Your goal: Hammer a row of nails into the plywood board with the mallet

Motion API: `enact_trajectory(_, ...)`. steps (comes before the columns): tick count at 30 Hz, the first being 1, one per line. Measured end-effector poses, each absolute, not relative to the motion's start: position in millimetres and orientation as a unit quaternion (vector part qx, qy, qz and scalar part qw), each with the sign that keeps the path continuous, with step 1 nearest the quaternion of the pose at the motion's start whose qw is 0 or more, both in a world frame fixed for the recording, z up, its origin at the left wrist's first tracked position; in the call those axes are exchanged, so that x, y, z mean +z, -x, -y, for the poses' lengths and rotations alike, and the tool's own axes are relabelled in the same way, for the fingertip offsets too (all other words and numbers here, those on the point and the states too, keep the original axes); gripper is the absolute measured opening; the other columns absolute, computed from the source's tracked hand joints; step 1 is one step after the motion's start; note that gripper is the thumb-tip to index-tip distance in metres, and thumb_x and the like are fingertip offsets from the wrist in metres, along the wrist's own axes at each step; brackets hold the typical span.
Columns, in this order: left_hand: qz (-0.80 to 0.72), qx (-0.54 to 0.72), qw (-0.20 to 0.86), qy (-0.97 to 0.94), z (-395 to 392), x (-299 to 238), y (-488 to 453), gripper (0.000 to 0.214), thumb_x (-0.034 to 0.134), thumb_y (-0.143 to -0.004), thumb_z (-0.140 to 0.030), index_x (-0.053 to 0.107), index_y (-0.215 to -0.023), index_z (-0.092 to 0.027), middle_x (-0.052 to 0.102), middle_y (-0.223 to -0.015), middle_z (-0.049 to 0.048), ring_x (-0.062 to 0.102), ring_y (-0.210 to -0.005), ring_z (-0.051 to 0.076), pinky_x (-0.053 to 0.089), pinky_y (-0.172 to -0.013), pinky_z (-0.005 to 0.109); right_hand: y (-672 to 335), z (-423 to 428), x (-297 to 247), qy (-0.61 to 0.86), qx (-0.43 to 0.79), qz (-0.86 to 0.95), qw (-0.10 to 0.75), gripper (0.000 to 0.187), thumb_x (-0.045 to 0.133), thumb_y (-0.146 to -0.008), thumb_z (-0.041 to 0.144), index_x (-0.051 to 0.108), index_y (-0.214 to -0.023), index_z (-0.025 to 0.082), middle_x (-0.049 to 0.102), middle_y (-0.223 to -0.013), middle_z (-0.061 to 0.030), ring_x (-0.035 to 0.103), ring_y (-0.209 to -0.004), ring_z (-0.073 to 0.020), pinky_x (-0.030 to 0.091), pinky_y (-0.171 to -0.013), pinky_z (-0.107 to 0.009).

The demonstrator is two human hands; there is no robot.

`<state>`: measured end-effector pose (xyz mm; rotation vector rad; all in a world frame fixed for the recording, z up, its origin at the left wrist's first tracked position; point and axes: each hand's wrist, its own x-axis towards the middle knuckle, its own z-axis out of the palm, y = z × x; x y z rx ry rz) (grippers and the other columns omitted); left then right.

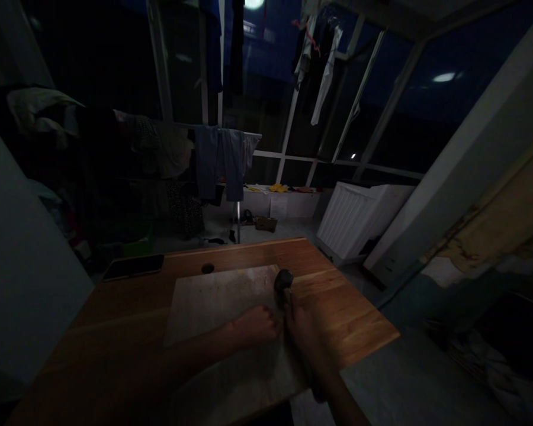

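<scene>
My right hand (296, 322) is wrapped round the handle of a hammer (284, 280), whose dark head points away from me near the board's right edge. Close to its left, my left hand (256, 325) is closed above the pale wooden board (195, 310). Whatever its fingers may hold is hidden in the dim light. A row of small marks or nails, too faint to tell apart, runs along the far part of the board, which lies flat on the wooden table (342, 302).
A dark phone or tablet (134, 267) lies at the table's far left, with a round hole (208, 268) nearby. Beyond stand a drying rack with hanging trousers (220, 160) and a white ribbed cabinet (350, 219). A pale pillar (453, 142) rises at right.
</scene>
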<state>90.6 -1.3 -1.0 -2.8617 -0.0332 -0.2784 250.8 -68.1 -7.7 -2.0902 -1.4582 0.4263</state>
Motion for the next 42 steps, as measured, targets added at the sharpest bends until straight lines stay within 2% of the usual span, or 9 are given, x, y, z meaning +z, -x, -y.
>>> enact_trajectory(3,0.059,-0.118,0.07,0.989,-11.2,5.4,-89.5,0.014,0.06,-0.095,-0.011,0.072,-0.1,-0.016,0.076,-0.089,0.0085,0.071,-0.084,0.022,0.054,-0.073,0.033,-250.2,68.7,-7.1,0.771,0.159,0.549,0.281,0.045,0.035,-0.105,0.023,0.058,-0.141,0.011,0.08,-0.106,-0.0177,0.078,-0.083,-0.0237,0.051,-0.069,-0.027)
enact_trajectory(6,0.189,-0.208,-0.094,0.955,-41.5,9.7,-87.4,0.02,0.058,-0.094,-0.01,0.075,-0.101,-0.018,0.077,-0.1,0.0074,0.071,-0.093,0.021,0.055,-0.086,0.032,-248.9,70.7,-4.1,0.763,0.153,0.556,0.292,0.047,0.034,-0.105,0.022,0.055,-0.146,0.013,0.076,-0.123,-0.0189,0.078,-0.097,-0.0245,0.053,-0.08,-0.028)
enact_trajectory(9,0.339,-0.368,-0.279,0.82,-77.1,2.4,-87.1,0.021,0.059,-0.09,-0.011,0.078,-0.097,-0.017,0.079,-0.1,0.0078,0.073,-0.091,0.021,0.056,-0.086,0.031,-248.8,72.7,-0.7,0.752,0.163,0.563,0.302,0.051,0.032,-0.104,0.022,0.05,-0.151,0.012,0.072,-0.133,-0.0191,0.076,-0.107,-0.0257,0.053,-0.087,-0.029)
enact_trajectory(13,0.405,-0.44,-0.383,0.704,-102.9,-19.9,-90.6,0.015,0.064,-0.083,-0.013,0.078,-0.087,-0.016,0.081,-0.092,0.0073,0.074,-0.086,0.02,0.057,-0.086,0.032,-251.6,72.4,0.6,0.75,0.182,0.562,0.298,0.054,0.029,-0.104,0.024,0.047,-0.154,0.011,0.071,-0.135,-0.0191,0.076,-0.108,-0.0258,0.054,-0.088,-0.03)
enact_trajectory(17,0.407,-0.446,-0.397,0.691,-102.3,-31.8,-93.9,0.019,0.064,-0.081,-0.011,0.079,-0.089,-0.016,0.081,-0.092,0.0076,0.075,-0.085,0.02,0.057,-0.085,0.032,-253.2,71.8,-0.6,0.761,0.186,0.554,0.282,0.056,0.03,-0.104,0.027,0.046,-0.154,0.009,0.075,-0.127,-0.0212,0.077,-0.1,-0.0283,0.055,-0.083,-0.033)
enact_trajectory(26,0.392,-0.425,-0.364,0.731,-95.2,-32.6,-90.4,0.02,0.063,-0.082,-0.013,0.08,-0.092,-0.017,0.081,-0.093,0.006,0.074,-0.087,0.02,0.055,-0.085,0.03,-252.5,73.6,-0.1,0.759,0.184,0.559,0.28,0.058,0.027,-0.104,0.028,0.043,-0.156,0.011,0.074,-0.128,-0.0201,0.078,-0.097,-0.0276,0.055,-0.083,-0.034)
enact_trajectory(33,0.382,-0.4,-0.351,0.756,-93.2,-32.7,-91.4,0.02,0.062,-0.079,-0.011,0.078,-0.089,-0.018,0.079,-0.092,0.0027,0.072,-0.087,0.018,0.053,-0.084,0.027,-252.1,76.1,5.5,0.751,0.185,0.562,0.293,0.055,0.03,-0.102,0.027,0.048,-0.152,0.012,0.072,-0.133,-0.0186,0.075,-0.108,-0.0268,0.055,-0.091,-0.033)
enact_trajectory(39,0.405,-0.388,-0.377,0.737,-93.6,-32.1,-91.9,0.028,0.061,-0.081,-0.012,0.075,-0.105,-0.016,0.076,-0.08,0.0022,0.071,-0.076,0.018,0.053,-0.075,0.026,-243.7,68.9,12.5,0.737,0.173,0.563,0.331,0.052,0.035,-0.104,0.036,0.056,-0.145,0.013,0.074,-0.129,-0.0172,0.072,-0.117,-0.0268,0.053,-0.096,-0.032)
enact_trajectory(42,0.413,-0.389,-0.386,0.727,-93.4,-31.4,-92.2,0.031,0.064,-0.079,-0.012,0.073,-0.109,-0.015,0.076,-0.082,0.0024,0.071,-0.078,0.018,0.053,-0.075,0.027,-233.8,54.4,24.7,0.725,0.178,0.581,0.326,0.051,0.036,-0.104,0.037,0.058,-0.144,0.015,0.076,-0.126,-0.0162,0.072,-0.116,-0.0277,0.052,-0.097,-0.033)
